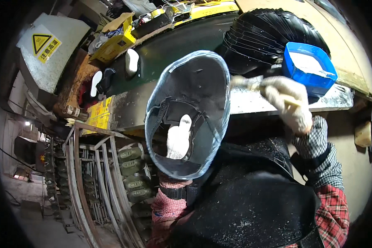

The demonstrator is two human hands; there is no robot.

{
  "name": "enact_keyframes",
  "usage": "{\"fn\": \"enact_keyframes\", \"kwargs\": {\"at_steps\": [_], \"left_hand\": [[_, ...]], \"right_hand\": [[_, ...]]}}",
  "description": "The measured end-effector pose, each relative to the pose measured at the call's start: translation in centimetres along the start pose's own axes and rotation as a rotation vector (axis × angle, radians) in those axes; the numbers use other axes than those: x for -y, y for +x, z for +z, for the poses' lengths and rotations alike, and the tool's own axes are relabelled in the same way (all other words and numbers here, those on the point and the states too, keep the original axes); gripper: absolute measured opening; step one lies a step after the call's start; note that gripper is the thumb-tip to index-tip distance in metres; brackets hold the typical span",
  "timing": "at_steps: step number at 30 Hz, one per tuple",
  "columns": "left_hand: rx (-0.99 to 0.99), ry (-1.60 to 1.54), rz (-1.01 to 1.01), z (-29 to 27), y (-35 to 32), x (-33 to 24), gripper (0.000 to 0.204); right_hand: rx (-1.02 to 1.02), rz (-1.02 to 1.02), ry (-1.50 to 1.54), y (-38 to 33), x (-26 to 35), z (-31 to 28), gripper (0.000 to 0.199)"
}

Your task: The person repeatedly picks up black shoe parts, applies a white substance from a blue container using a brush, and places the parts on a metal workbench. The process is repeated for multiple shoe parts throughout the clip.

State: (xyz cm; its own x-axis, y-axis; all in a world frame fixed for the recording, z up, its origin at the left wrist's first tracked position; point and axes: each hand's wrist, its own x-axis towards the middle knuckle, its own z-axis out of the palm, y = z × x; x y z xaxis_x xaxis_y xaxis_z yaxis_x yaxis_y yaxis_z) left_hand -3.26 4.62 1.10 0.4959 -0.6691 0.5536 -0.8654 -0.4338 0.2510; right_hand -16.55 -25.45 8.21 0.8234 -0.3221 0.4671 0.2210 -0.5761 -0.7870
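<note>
Gloved left hand (178,140) is gripping a dark shoe upper (188,113) from inside, raised at chest height; right hand (291,103) is clenching a brush (246,84) beside a blue glue tub (310,68). Upper looks light, floppy, best held by its rim.

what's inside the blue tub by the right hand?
The blue tub holds white paste or powder, caked on its walls. Its bottom is covered by that fill. The right hand grips a brush handle beside it.
</note>
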Motion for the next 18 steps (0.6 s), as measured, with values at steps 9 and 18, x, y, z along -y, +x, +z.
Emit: {"fn": "enact_keyframes", "kwargs": {"at_steps": [9, 18], "left_hand": [[-0.088, -0.724, -0.772, 0.3, -0.3, -1.2, 0.020], [-0.282, -1.545, -1.056, 3.2, 5.6, -0.9, 0.044]], "right_hand": [[0.030, -0.204, 0.060, 1.6, -2.8, 0.2, 0.025], [0.338, -0.096, 0.229, -3.4, -7.4, 4.1, 0.032]]}}
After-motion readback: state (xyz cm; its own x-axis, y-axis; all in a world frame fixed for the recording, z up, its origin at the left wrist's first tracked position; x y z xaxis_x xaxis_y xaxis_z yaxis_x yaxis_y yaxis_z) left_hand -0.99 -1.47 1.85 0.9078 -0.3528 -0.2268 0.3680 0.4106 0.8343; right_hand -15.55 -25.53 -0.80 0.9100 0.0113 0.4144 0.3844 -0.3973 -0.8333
